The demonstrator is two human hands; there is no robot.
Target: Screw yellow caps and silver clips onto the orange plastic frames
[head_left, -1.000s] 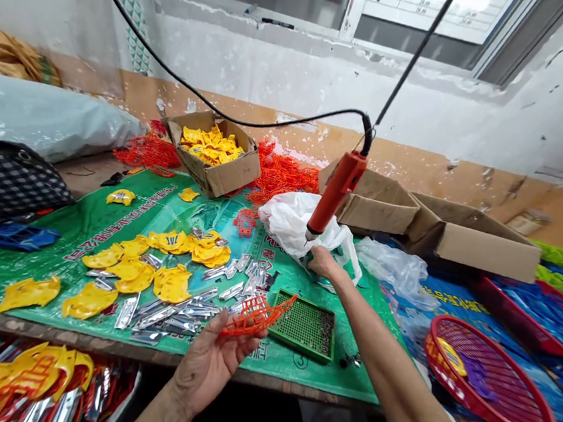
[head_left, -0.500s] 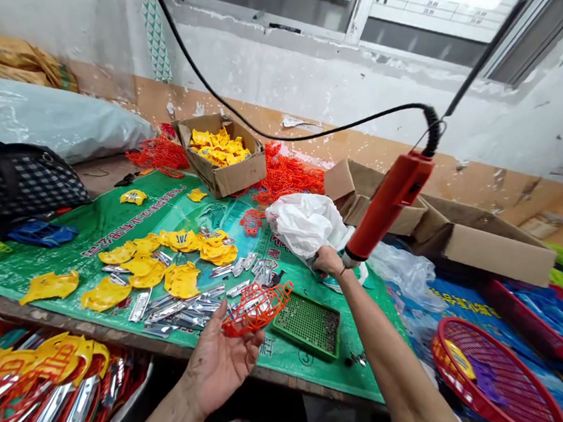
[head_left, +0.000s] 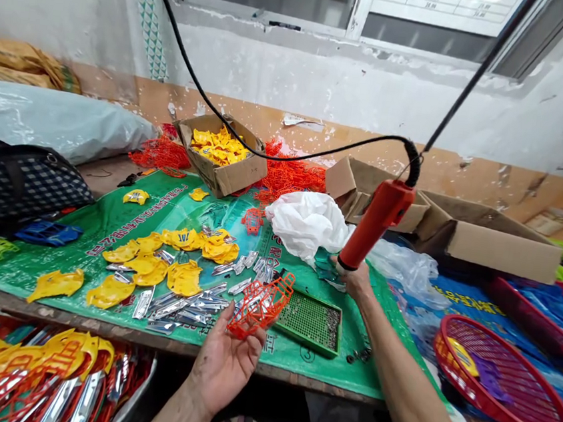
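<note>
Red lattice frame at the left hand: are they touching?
Touching: the head view shows the left hand gripping the red lattice frame by its lower end.

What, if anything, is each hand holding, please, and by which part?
The left hand holds the orange lattice frame by its near end; whether the right hand grips the electric screwdriver is unclear.
</note>
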